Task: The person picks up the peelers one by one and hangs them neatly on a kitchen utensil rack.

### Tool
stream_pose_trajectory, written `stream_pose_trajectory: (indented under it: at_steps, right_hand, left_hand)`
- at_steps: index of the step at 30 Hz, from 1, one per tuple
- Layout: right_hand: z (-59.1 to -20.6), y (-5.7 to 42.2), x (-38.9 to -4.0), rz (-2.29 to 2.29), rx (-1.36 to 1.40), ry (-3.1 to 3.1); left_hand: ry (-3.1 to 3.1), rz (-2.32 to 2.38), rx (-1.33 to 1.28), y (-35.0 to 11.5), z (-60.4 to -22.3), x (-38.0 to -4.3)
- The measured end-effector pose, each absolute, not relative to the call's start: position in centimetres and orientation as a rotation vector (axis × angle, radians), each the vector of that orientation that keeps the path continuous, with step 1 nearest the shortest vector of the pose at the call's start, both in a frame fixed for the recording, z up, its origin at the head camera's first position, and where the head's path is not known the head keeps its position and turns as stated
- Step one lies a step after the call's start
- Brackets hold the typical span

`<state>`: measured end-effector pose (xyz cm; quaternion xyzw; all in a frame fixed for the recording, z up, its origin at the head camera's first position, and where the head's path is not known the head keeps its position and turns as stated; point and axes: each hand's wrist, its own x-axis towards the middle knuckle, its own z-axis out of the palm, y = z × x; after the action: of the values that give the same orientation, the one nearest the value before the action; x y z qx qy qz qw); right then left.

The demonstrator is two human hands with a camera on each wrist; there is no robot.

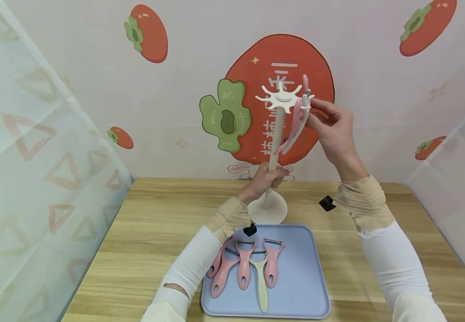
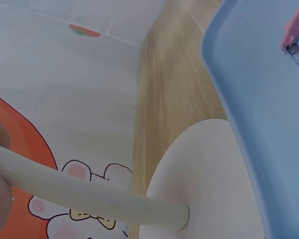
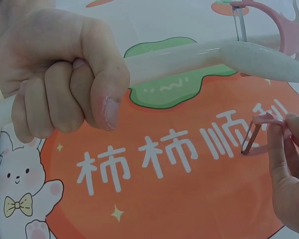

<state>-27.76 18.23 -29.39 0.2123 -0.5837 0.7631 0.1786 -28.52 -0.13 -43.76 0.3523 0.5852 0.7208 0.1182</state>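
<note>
My left hand (image 1: 262, 181) is wrapped around the pole of a white stand (image 1: 278, 134), below its crown of prongs (image 1: 284, 97). The curled fingers of that left hand (image 3: 65, 74) show large in the right wrist view. Up at the crown's right side, my right hand (image 1: 335, 129) pinches a pink peeler (image 3: 259, 130) near its blade end. Close by it hang another pink peeler (image 1: 297, 117) and a pale one (image 1: 302, 127), their handles slanting down toward the pole. In the left wrist view the pole (image 2: 89, 194) runs into the round base (image 2: 209, 174).
A blue tray (image 1: 302, 277) lies in front of the stand's base (image 1: 268, 212). Several pink peelers (image 1: 243, 267) and a pale green peeler (image 1: 261, 288) lie in it. Behind the wooden table (image 1: 156, 214) hangs a cloth printed with persimmons (image 1: 240, 67).
</note>
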Motion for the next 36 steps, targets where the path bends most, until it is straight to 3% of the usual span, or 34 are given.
stream_pose_trajectory:
  at_steps: [36]
  right_hand:
    - [-29.74, 18.06, -27.48, 2.162, 0.715, -1.675]
  left_hand:
    - [1.662, 2.144, 1.028, -0.06, -44.04, -28.61]
